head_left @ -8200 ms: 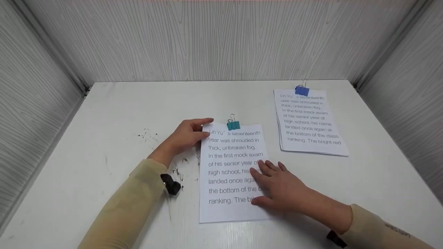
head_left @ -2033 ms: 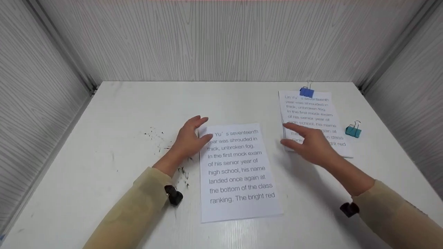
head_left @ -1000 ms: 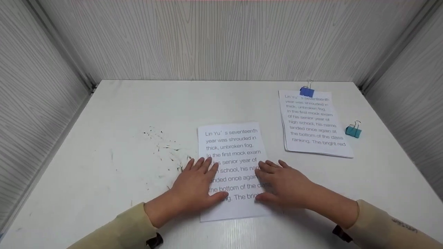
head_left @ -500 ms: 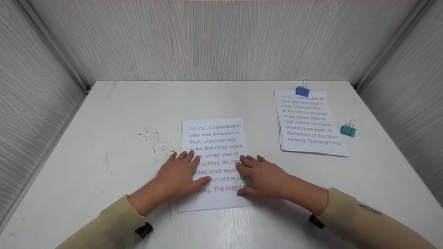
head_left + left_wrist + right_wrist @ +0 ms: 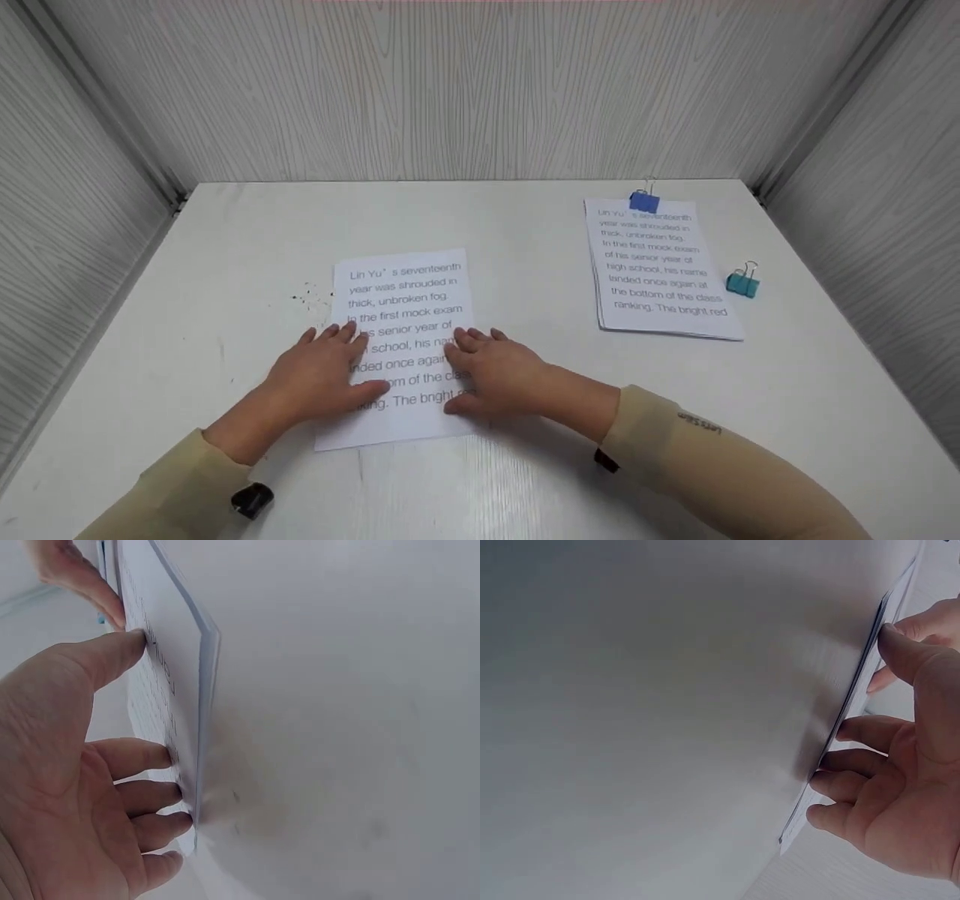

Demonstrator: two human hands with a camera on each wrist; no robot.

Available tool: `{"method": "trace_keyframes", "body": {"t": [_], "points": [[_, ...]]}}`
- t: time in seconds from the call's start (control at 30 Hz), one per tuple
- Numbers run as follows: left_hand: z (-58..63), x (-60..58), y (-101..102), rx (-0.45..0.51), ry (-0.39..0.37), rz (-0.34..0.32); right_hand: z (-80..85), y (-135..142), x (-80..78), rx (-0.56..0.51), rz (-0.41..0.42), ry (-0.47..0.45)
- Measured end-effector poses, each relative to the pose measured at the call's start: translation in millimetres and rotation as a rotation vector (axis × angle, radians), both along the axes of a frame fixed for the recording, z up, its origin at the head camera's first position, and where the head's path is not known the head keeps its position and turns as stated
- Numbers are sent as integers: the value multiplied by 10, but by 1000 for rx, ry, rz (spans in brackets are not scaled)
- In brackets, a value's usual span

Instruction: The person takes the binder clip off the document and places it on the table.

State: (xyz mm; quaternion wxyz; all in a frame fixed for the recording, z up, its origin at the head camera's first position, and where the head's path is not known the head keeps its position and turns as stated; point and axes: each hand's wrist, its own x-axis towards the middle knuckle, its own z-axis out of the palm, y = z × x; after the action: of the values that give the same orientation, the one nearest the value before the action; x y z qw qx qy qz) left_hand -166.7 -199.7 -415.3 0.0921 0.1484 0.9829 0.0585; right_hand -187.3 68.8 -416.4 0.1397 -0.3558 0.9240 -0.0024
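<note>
A stack of printed paper (image 5: 405, 300) lies flat on the table, left of the middle in the head view, with no clip on its top edge. My left hand (image 5: 319, 379) rests on its left side, fingers spread and fairly straight. Across from it, my right hand (image 5: 506, 375) rests on the right side in the same way. Both wrist views show fingertips on the top sheet near the stack's edges, the left thumb (image 5: 120, 652) and the right thumb (image 5: 907, 649) included. Several sheets show along the stack's edge in the left wrist view.
At the back right lies a second paper stack (image 5: 660, 262) with a blue binder clip (image 5: 645, 201) on its top edge. A teal binder clip (image 5: 742, 283) stands beside it. Dark specks (image 5: 311, 296) mark the white table, and grey panels (image 5: 472, 90) wall it in.
The teal clip went from the near stack's top edge to the table at right. The left hand came down onto the paper, the right returned to it, and both slid the stack left.
</note>
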Motion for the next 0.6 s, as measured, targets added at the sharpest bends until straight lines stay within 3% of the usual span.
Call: {"method": "trace_keyframes", "body": {"t": [0.3,0.6], "points": [[31,48,-319,38,-23,42,-2,-341,-1,13,16,-7],[61,57,-468,8,-46,59,-29,-527,1,16,18,3]]}}
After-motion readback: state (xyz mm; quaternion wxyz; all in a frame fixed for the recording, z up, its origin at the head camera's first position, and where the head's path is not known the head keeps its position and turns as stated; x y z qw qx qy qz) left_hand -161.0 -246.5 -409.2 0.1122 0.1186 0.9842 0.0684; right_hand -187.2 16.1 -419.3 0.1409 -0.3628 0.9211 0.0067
